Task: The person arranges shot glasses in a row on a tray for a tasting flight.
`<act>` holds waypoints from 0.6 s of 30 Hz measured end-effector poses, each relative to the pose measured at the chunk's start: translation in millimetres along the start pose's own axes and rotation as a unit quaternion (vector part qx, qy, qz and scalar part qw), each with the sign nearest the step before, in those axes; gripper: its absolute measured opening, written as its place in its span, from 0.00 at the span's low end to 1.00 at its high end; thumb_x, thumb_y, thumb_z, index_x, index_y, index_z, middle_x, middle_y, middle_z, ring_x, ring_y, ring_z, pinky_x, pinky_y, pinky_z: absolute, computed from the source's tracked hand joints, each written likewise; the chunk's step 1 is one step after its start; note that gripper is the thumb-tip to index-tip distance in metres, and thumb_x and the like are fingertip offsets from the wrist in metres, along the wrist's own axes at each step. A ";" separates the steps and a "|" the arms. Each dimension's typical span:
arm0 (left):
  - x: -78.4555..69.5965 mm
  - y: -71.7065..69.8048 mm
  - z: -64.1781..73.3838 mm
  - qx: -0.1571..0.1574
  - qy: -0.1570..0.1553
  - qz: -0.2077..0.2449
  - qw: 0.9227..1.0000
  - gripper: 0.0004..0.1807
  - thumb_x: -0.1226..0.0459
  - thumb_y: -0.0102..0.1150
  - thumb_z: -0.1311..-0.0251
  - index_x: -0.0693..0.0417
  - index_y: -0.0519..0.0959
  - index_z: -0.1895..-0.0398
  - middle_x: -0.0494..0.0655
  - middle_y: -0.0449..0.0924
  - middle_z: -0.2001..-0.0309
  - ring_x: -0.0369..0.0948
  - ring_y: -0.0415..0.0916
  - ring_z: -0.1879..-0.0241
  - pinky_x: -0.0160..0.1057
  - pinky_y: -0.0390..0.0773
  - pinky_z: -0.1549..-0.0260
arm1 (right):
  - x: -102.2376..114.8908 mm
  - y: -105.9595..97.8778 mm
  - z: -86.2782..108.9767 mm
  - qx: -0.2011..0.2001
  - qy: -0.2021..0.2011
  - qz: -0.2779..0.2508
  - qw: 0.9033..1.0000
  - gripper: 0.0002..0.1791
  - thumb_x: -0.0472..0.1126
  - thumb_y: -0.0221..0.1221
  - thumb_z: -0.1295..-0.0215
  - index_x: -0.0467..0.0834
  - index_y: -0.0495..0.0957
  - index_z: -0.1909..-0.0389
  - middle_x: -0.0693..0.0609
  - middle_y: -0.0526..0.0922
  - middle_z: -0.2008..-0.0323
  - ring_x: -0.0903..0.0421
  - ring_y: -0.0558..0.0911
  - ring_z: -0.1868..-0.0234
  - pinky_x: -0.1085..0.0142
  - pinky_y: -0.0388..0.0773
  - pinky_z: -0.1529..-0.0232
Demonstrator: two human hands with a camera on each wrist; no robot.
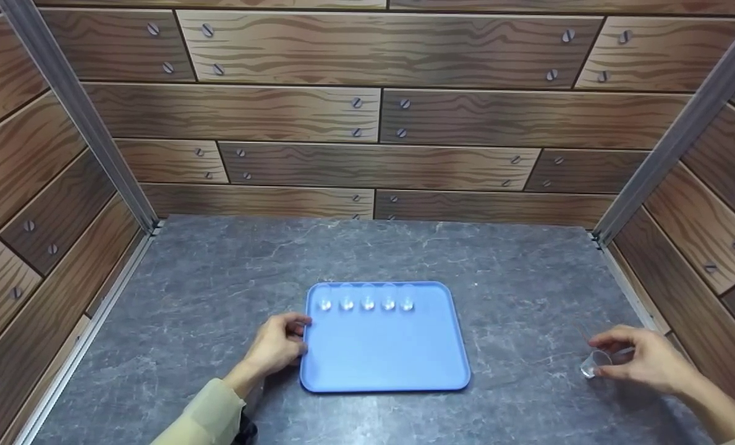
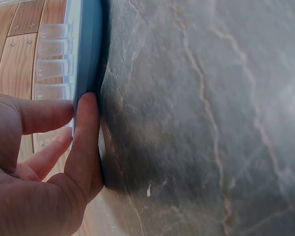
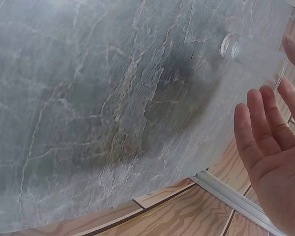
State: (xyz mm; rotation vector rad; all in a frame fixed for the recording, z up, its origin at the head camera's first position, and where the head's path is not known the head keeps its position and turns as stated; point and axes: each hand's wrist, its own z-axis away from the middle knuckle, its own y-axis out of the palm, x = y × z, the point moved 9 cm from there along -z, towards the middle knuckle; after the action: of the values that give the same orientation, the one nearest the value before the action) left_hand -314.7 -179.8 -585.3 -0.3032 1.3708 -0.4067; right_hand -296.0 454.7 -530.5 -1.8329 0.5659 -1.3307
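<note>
A blue tray [image 1: 384, 352] lies in the middle of the grey stone-look table [image 1: 219, 290]. Several small clear cups [image 1: 367, 303] stand in a row along its far edge, also showing as cups [image 2: 51, 61] past the rim in the left wrist view. My left hand [image 1: 277, 343] grips the tray's left rim [image 2: 91, 59], one finger [image 2: 83, 147] flat against its side. Far right, my right hand [image 1: 642, 361] pinches one clear cup [image 1: 594, 363], tipped on its side just over the table. In the right wrist view that cup [image 3: 238, 49] sits beyond the hand's other fingers [image 3: 263, 113], which are straight.
Wood-plank walls [image 1: 367, 123] close in the table at the back and on both sides, with metal posts [image 1: 76, 111] in the corners. Bare tabletop [image 3: 88, 98] stretches between the tray and the right hand.
</note>
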 end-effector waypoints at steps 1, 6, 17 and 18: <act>-0.1 -0.1 0.1 0.000 0.000 0.000 1.000 0.28 0.81 0.64 0.47 0.59 0.88 0.41 0.54 0.83 0.55 0.42 0.81 0.61 0.43 0.93 0.70 | 0.5 -0.2 0.8 -0.001 -0.005 -0.001 1.000 0.22 0.29 0.84 0.50 0.33 0.89 0.54 0.65 0.91 0.59 0.76 0.82 0.60 0.75 0.88 0.63; -0.6 0.2 0.2 0.004 0.006 0.007 1.000 0.30 0.81 0.62 0.50 0.60 0.88 0.41 0.54 0.84 0.55 0.42 0.81 0.61 0.42 0.93 0.71 | 0.7 -0.2 3.6 -0.003 -0.015 -0.022 1.000 0.20 0.25 0.82 0.52 0.31 0.89 0.57 0.68 0.89 0.62 0.75 0.82 0.63 0.78 0.86 0.64; -1.5 0.6 0.4 0.004 0.011 0.011 1.000 0.30 0.81 0.61 0.51 0.62 0.88 0.41 0.53 0.83 0.56 0.41 0.80 0.61 0.41 0.92 0.71 | 1.3 -0.8 3.3 -0.007 -0.013 -0.024 1.000 0.17 0.26 0.82 0.51 0.34 0.90 0.59 0.68 0.89 0.64 0.75 0.82 0.65 0.79 0.84 0.65; -1.5 0.8 0.5 0.005 0.011 0.011 1.000 0.30 0.81 0.61 0.51 0.62 0.88 0.41 0.53 0.83 0.56 0.41 0.80 0.61 0.41 0.93 0.71 | 2.1 -0.9 3.3 -0.010 -0.016 -0.026 0.999 0.17 0.26 0.82 0.51 0.34 0.90 0.59 0.68 0.89 0.64 0.75 0.83 0.65 0.79 0.84 0.65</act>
State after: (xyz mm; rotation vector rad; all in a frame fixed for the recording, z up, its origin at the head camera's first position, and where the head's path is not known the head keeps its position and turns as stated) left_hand -314.3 -178.4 -584.2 -0.2766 1.3916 -0.3985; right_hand -292.3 454.8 -529.0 -1.8927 0.5193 -1.3315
